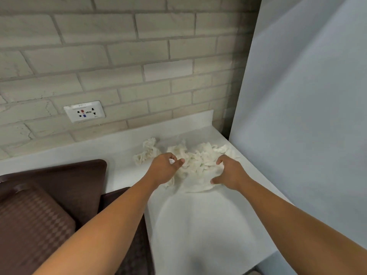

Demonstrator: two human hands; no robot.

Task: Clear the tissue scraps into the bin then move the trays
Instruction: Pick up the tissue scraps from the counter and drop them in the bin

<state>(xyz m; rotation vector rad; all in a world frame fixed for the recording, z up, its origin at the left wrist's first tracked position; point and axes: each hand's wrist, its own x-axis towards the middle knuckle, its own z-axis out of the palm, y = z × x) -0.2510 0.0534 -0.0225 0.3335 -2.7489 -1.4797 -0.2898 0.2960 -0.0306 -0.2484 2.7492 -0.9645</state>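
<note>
A brick wall (119,56) stood behind, and a pale panel (307,96) closed the right side. The white surface (198,225) ran into the corner between them, its near right edge dropping off. Brown trays (49,195) overlapped on its left, apart from the scraps (198,161), which lay heaped toward that corner, one clump (147,151) loose to the left. No bin showed. The left grip (165,168) pinched a bit of tissue. The right grip (228,171) hooked its fingers into the heap, thumb spread wide. Done well, both would likely sweep inward, take in the loose clump, and squeeze one tight wad before lifting. Open room lay toward the near edge; wall and panel blocked the rest. A socket (84,111) sat low on the wall.
</note>
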